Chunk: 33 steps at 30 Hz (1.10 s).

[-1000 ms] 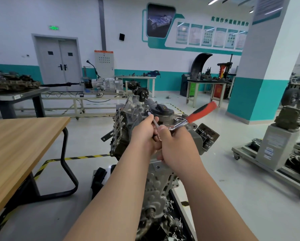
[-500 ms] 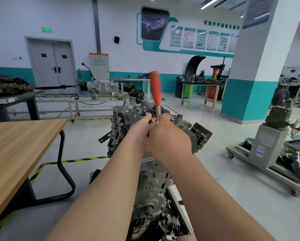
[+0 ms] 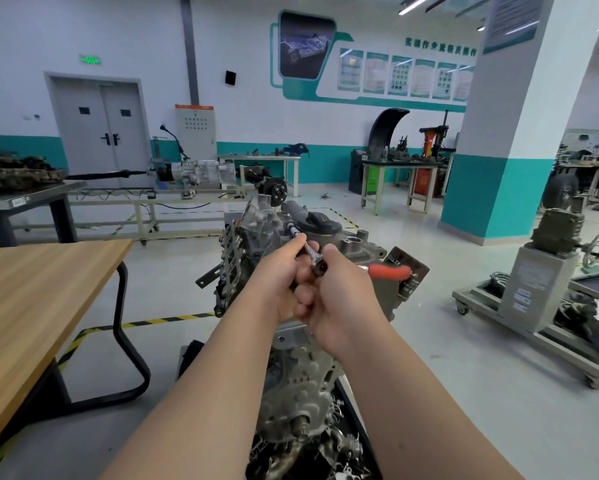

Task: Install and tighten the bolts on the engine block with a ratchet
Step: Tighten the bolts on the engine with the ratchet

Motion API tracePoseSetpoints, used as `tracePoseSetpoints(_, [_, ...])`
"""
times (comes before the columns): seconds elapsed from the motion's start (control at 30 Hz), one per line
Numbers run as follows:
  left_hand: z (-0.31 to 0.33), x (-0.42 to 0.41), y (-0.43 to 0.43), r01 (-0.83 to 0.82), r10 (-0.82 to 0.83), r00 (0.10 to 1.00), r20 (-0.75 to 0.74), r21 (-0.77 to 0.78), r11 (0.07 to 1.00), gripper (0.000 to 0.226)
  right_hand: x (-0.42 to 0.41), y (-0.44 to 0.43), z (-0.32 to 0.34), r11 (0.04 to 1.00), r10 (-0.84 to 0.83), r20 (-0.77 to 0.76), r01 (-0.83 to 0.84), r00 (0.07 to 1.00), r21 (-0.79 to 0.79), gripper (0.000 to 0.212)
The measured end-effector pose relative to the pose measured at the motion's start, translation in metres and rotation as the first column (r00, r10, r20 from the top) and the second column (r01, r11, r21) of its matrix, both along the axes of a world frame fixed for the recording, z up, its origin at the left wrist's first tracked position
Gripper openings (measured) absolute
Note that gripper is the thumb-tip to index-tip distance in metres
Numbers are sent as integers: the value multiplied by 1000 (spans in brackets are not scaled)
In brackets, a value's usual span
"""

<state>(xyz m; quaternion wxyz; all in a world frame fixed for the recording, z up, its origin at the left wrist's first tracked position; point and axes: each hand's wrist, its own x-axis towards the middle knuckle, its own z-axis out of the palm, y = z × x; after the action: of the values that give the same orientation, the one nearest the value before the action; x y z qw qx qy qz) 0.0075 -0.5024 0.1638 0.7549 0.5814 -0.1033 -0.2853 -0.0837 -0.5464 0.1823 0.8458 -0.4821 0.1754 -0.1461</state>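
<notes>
Left hand (image 3: 279, 282) pinches extension bar (image 3: 303, 244); right hand (image 3: 345, 303) grips ratchet (image 3: 388, 271) near its head, above engine (image 3: 267, 233).

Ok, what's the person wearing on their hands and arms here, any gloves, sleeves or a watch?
Nothing visible. The left hand and right hand are ungloved, no rings or watch showing. The left forearm and right forearm show no sleeve down to the frame edge.

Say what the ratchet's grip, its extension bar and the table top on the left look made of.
Ratchet grip: probably rubber or plastic, matte orange-red.
Extension bar: likely chromed steel, bright glints.
Table top: wood or wood-look laminate, visible pale grain.
</notes>
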Motion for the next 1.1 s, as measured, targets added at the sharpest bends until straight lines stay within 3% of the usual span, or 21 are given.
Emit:
tracePoseSetpoints(0.07, [-1,3,-4,-38,37,999,-24,-71,997,57,1,-4,1,959,-93,-38,79,995,-274,35])
tracePoseSetpoints(0.1, [0,4,-6,-68,65,997,-32,-105,992,44,0,-5,3,878,-134,-34,103,990,-467,33])
tracePoseSetpoints(0.13, [0,5,-7,-87,81,996,-48,-133,987,33,0,-9,2,699,-171,-21,106,985,-707,33])
tracePoseSetpoints(0.2, [-3,9,-10,-107,102,994,-44,-118,987,27,-1,-10,3,217,-273,-3,58,962,-974,30])
tracePoseSetpoints(0.27, [-2,12,-12,-141,141,990,3,-30,990,26,-3,-11,7,-53,-298,96,84,950,-995,14])
tracePoseSetpoints(0.33, [1,8,-12,-147,146,987,64,12,989,28,-2,-11,12,-203,-290,83,24,953,-979,12])
tracePoseSetpoints(0.4, [0,6,-10,-137,134,984,116,24,990,30,0,-12,12,-275,-267,62,-14,962,-961,16])
tracePoseSetpoints(0.47, [2,9,-12,-140,139,989,45,21,990,29,1,-15,10,-211,-250,71,17,966,-977,13])
tracePoseSetpoints(0.53, [1,7,-8,-88,87,996,-10,-68,994,35,-2,-14,6,60,-215,38,52,976,-997,11])
tracePoseSetpoints(0.57, [0,5,-7,-87,86,996,-19,-93,992,40,-1,-13,4,272,-190,21,73,981,-959,17])
tracePoseSetpoints(0.63, [-2,4,-5,-94,91,995,-34,-103,990,44,2,-6,-1,708,-142,-21,87,990,-701,28])
tracePoseSetpoints(0.7, [-2,2,0,-37,34,999,-34,-82,996,42,3,-1,-4,966,-68,-38,56,997,-251,26])
tracePoseSetpoints(0.77, [-1,2,7,-3,0,999,-41,-68,998,48,2,5,-1,976,9,38,-17,999,217,23])
tracePoseSetpoints(0.83, [0,2,13,2,-6,999,-50,-93,996,43,1,8,3,903,34,104,-75,994,423,22])
tracePoseSetpoints(1.0, [0,2,16,11,-10,998,61,-1,1000,67,0,13,4,920,57,132,-103,990,378,31])
tracePoseSetpoints(1.1, [1,2,13,-2,-1,997,72,47,999,71,2,11,1,964,43,101,-68,994,256,37])
